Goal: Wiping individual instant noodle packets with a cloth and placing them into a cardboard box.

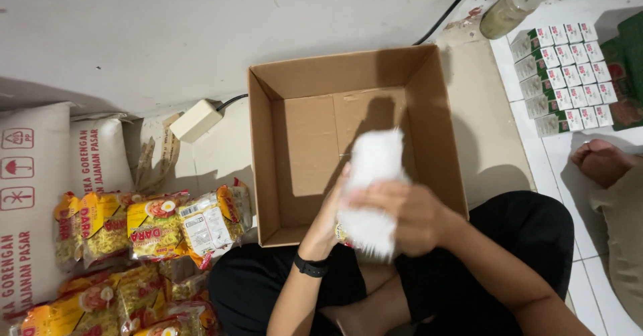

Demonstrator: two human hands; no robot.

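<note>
An open brown cardboard box (301, 142) stands on the floor in front of me, with nothing lying inside it. Above its near edge both hands hold a blurred white packet (375, 169), stood on end. My left hand (329, 215), with a black band on the wrist, grips the packet's left side. My right hand (410, 215) wraps over its front and right side. The packet's lower end is partly hidden by my fingers.
Several yellow noodle packets (154, 225) lie heaped at the left, beside white sacks (40, 175). A cream adapter (195, 120) with a black cable sits behind the box. At the right are small white-and-green cartons (566, 75), a jar (509, 9) and another person's foot (601, 162).
</note>
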